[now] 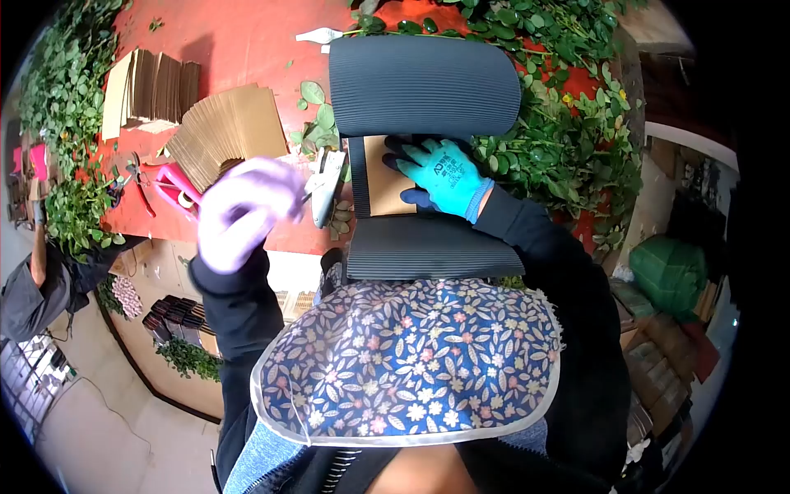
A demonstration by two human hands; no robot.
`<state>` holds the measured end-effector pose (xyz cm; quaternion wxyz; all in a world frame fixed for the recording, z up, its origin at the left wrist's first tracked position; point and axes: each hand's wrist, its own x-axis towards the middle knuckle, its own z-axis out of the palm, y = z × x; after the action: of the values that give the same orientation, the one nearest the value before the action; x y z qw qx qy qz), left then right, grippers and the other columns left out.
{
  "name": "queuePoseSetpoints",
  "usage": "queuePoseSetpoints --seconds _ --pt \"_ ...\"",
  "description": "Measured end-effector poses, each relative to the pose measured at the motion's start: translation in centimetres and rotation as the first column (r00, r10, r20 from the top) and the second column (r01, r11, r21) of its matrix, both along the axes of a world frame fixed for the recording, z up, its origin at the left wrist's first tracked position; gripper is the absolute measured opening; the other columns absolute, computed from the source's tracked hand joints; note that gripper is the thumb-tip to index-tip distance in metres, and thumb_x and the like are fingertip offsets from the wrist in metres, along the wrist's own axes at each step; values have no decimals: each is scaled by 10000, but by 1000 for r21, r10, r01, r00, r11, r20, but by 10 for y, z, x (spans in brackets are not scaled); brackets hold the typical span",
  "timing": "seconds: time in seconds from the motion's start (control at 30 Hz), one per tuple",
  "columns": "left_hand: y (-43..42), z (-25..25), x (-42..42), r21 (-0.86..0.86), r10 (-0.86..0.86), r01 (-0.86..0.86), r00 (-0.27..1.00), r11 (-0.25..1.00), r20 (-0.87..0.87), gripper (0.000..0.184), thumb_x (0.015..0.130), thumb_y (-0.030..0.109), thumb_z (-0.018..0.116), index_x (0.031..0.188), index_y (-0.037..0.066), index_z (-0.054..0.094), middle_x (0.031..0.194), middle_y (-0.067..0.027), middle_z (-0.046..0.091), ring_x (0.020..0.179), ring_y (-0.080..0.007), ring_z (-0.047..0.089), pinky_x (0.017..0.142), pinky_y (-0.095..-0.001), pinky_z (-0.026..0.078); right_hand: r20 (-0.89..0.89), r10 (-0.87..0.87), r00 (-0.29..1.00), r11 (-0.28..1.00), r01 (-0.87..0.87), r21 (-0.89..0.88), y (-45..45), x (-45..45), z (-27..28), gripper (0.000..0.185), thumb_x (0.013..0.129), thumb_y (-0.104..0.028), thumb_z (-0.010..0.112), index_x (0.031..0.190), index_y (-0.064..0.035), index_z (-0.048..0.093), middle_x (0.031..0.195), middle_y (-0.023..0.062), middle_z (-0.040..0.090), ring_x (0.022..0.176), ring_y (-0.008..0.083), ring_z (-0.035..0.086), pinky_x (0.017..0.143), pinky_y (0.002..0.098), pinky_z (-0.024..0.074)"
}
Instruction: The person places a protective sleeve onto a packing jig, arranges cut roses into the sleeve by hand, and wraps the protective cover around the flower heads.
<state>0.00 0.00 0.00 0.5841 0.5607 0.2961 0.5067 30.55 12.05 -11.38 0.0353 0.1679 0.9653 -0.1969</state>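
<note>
My right hand (444, 177), in a teal and dark blue glove, lies flat with its fingers spread on a brown cardboard sheet (383, 198). The sheet rests between two black ribbed mats (424, 86), one curved at the back and one near the apron. My left hand (247, 210), in a pale purple glove, hangs raised and blurred left of the mats; its fingers look curled, but what they hold cannot be made out. Just right of it a grey stapler-like tool (327, 193) lies on the red table (288, 239).
Fanned cardboard sheets (226, 132) and a cardboard stack (152, 90) lie at the back left. Red-handled pruners (141, 189) and a pink tool (174, 185) are nearby. Leafy stems (568, 140) cover the right side. Another person's sleeve (37, 284) shows at far left.
</note>
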Motion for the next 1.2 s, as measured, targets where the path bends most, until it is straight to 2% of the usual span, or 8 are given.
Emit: queuePoseSetpoints --seconds 0.03,0.1,0.2,0.37,0.53,0.77,0.83,1.2 --pt "-1 -2 4 -111 78 -104 973 988 -217 299 920 69 586 1201 -30 562 1173 -164 591 967 -261 629 851 -345 513 35 -1 999 1000 2 -23 -1 -3 6 605 805 -388 679 1347 -168 524 1492 55 405 1072 261 535 882 438 448" --pt "-9 -56 43 -436 105 -164 982 885 -157 288 935 41 541 1213 -34 549 1174 -145 596 964 -204 622 835 -318 510 65 6 998 1000 -5 -17 8 14 10 603 805 -392 680 1339 -157 527 1462 55 432 1037 259 539 861 426 456" --pt "-12 -101 82 -516 152 -305 936 800 -318 361 919 59 576 1260 -41 515 1255 -143 559 1007 -212 642 859 -307 522 15 25 1000 998 -26 60 5 17 6 625 812 -385 680 1369 -160 508 1421 61 452 1017 255 532 870 421 453" --pt "-6 -136 117 -79 241 -414 663 907 -708 482 860 169 637 1295 -8 526 1342 -182 549 999 -276 660 861 -347 528 74 62 995 993 -69 96 5 14 12 619 838 -411 650 1367 -126 503 1452 70 435 1063 249 532 882 418 445" --pt "-4 -124 120 -264 207 -471 733 842 -648 465 861 181 622 1296 32 554 1381 -167 534 1045 -264 639 919 -338 499 86 46 995 990 -57 132 4 14 10 637 846 -422 636 1396 -132 494 1487 64 405 1044 257 526 890 417 440" --pt "-9 -142 116 -99 335 -498 705 862 -625 349 897 80 565 1245 53 577 1360 -139 555 1010 -188 638 890 -310 501 92 10 996 997 -17 73 2 12 15 612 837 -405 650 1371 -133 529 1475 56 422 1008 263 538 887 415 450" --pt "-12 -143 107 -527 425 -399 902 750 -77 242 933 21 507 1160 46 584 1226 -96 614 965 -155 617 869 -294 498 77 25 997 995 -32 95 2 11 15 609 836 -405 648 1361 -123 526 1480 62 414 992 265 535 864 414 453" --pt "-30 -142 79 -687 348 -349 926 637 -148 234 961 -38 379 1053 23 584 1097 -74 625 920 -133 618 832 -285 520 92 8 996 993 -18 113 2 6 14 570 839 -399 653 1316 -102 553 1468 72 427 1003 269 539 865 414 451"
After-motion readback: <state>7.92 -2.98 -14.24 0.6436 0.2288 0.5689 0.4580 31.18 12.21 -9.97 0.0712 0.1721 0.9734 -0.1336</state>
